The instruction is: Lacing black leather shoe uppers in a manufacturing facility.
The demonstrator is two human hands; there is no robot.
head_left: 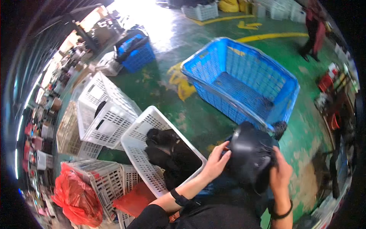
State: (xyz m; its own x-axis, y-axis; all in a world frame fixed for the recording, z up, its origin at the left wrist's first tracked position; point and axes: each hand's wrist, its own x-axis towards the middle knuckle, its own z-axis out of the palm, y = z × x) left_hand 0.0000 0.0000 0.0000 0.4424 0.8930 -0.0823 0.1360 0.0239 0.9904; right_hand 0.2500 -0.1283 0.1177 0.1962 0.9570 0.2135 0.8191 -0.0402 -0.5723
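In front of my body I hold a glossy black rounded shell [249, 152], helmet-like in shape, though its exact kind is hard to tell. My left hand [216, 162] grips its left edge with bent fingers. My right hand [281, 171] is closed on the right side, its fingertips partly hidden behind the shell. To the left of my left hand stands a white plastic crate [131, 143] with several dark pieces [171, 152] lying inside. Ahead of the shell is a large blue plastic basket [213, 91], its slatted bottom visible.
Left of the near crate lean more white crates [114, 118], and a red plastic bag [78, 194] hangs over a low one. A smaller blue basket [139, 55] stands farther off. At the far right a person [315, 30] in dark red stands on the green floor [167, 87].
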